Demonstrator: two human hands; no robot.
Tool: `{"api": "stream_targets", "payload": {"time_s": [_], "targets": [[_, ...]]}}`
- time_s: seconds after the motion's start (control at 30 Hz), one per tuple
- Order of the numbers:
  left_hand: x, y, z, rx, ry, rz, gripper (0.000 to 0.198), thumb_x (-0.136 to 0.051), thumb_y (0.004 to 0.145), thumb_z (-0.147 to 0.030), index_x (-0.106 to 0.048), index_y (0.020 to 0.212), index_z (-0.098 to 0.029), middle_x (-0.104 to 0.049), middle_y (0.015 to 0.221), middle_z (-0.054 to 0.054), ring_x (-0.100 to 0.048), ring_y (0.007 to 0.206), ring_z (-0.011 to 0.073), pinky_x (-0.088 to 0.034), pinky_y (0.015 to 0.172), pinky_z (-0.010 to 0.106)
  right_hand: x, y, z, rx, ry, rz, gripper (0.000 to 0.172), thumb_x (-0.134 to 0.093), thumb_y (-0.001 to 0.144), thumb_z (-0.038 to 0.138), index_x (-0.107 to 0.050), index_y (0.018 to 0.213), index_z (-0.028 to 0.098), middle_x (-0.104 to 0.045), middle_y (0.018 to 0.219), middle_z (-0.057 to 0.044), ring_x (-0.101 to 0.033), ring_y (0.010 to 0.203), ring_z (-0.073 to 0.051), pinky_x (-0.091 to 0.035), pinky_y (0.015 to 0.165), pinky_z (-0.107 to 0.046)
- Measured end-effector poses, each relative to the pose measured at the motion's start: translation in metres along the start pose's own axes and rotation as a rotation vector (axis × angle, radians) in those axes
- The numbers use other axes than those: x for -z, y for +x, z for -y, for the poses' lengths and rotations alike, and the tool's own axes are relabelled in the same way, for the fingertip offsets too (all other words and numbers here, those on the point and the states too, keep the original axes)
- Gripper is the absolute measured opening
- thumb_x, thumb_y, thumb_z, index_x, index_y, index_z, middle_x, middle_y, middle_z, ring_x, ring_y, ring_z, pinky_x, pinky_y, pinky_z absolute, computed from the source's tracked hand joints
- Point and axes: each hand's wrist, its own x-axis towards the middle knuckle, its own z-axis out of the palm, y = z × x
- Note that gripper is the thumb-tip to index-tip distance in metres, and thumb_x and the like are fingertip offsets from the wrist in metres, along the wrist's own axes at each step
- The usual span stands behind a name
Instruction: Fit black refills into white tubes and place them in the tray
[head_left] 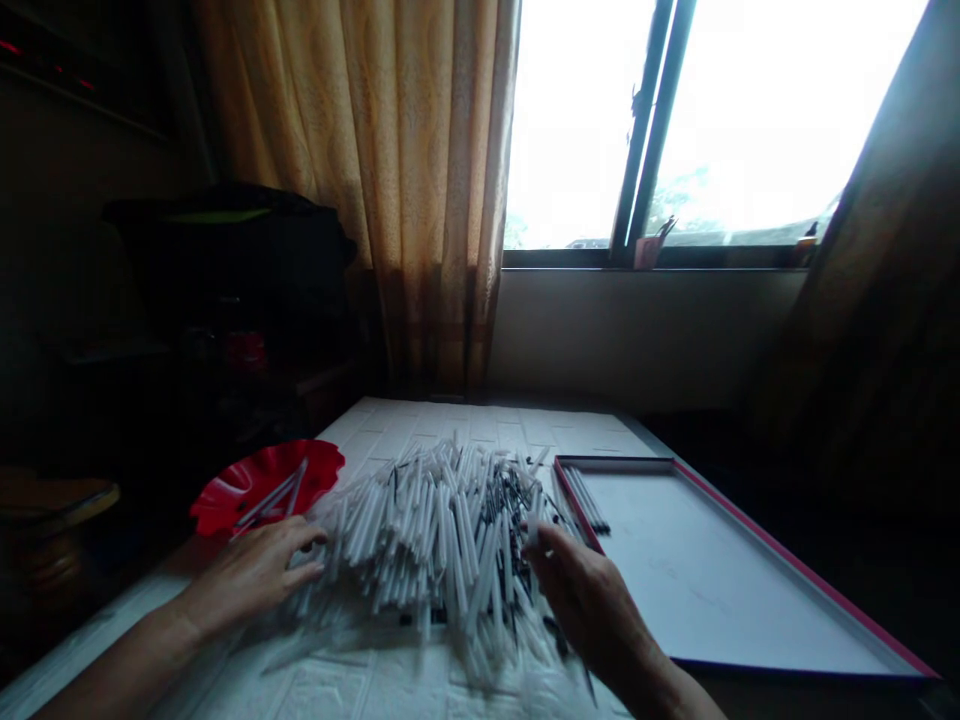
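Observation:
A big heap of thin white tubes and dark thin rods (442, 530) lies on the white brick-patterned table (480, 425). My left hand (251, 575) rests at the heap's left edge, fingers curled onto the tubes. My right hand (581, 590) is at the heap's right side, its fingers pinched round one white tube (534, 520) held upright. A red wavy-rimmed dish (262, 485) behind my left hand holds a few finished sticks. A shallow white tray with a red rim (750, 545) lies to the right, with a few sticks (587, 500) at its near-left corner.
A tan curtain (397, 190) hangs behind the table beside a bright window (712, 120). Dark furniture and a dark bag (232, 260) stand at the left. Small items sit on the window sill (649, 250). A dark curtain (877, 330) hangs at the right.

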Motion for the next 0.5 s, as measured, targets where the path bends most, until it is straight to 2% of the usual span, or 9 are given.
{"api": "stream_targets", "payload": {"time_s": [0.07,0.13,0.17,0.27,0.37,0.43,0.5], "targets": [[0.002,-0.001,-0.012,-0.012,-0.024,-0.076,0.033,-0.049,0.087,-0.039,-0.072,0.107,-0.026,-0.073,0.112,0.008,-0.067,0.106,0.0293,-0.049,0.092,0.038,0.004,0.001,-0.009,-0.090,0.111,-0.099,0.029,-0.041,0.097,0.032,-0.053,0.120,0.020,-0.075,0.083,-0.008,-0.068,0.058,-0.018,-0.053,0.054,-0.027],[0.006,-0.003,-0.036,-0.055,-0.118,-0.165,0.033,-0.047,0.090,-0.042,-0.071,0.106,-0.027,-0.073,0.113,0.006,-0.067,0.104,0.0275,-0.049,0.091,0.037,0.006,0.001,-0.016,-0.168,0.222,-0.157,0.033,-0.045,0.096,0.035,-0.049,0.125,0.020,-0.076,0.085,-0.008,-0.069,0.056,-0.017,-0.055,0.053,-0.027],[0.007,-0.003,-0.052,-0.104,-0.194,-0.156,0.030,-0.048,0.091,-0.042,-0.071,0.105,-0.028,-0.074,0.110,0.005,-0.068,0.101,0.0257,-0.050,0.089,0.035,0.007,0.001,-0.017,-0.187,0.269,-0.163,0.034,-0.047,0.095,0.035,-0.049,0.125,0.021,-0.076,0.085,-0.008,-0.069,0.057,-0.017,-0.056,0.054,-0.028],[0.005,-0.002,-0.108,-0.283,-0.422,-0.013,0.026,-0.051,0.091,-0.036,-0.070,0.106,-0.026,-0.075,0.103,0.003,-0.069,0.091,0.0210,-0.052,0.081,0.031,0.005,0.002,-0.009,-0.186,0.381,-0.091,0.032,-0.050,0.094,0.035,-0.050,0.122,0.021,-0.076,0.085,-0.008,-0.070,0.062,-0.019,-0.058,0.059,-0.030],[-0.006,0.003,-0.155,-0.338,-0.577,0.073,0.028,-0.058,0.088,-0.031,-0.067,0.114,-0.025,-0.075,0.099,0.003,-0.069,0.085,0.0191,-0.052,0.077,0.030,0.001,0.002,0.009,-0.165,0.444,-0.004,0.022,-0.051,0.095,0.035,-0.056,0.111,0.021,-0.073,0.085,-0.007,-0.070,0.069,-0.018,-0.057,0.064,-0.030],[-0.015,0.008,-0.174,-0.357,-0.613,0.048,0.030,-0.064,0.084,-0.028,-0.065,0.114,-0.022,-0.073,0.098,0.004,-0.067,0.082,0.0195,-0.051,0.077,0.031,-0.001,0.001,0.020,-0.158,0.502,0.020,0.016,-0.052,0.095,0.034,-0.059,0.102,0.021,-0.070,0.081,-0.004,-0.067,0.067,-0.016,-0.055,0.061,-0.026],[-0.024,0.014,-0.184,-0.371,-0.638,0.005,0.026,-0.066,0.083,-0.027,-0.066,0.108,-0.020,-0.070,0.100,0.005,-0.065,0.086,0.0207,-0.050,0.079,0.032,-0.003,0.001,0.028,-0.161,0.589,0.061,0.015,-0.053,0.095,0.035,-0.059,0.097,0.021,-0.067,0.080,-0.002,-0.063,0.063,-0.014,-0.052,0.057,-0.024]]}}
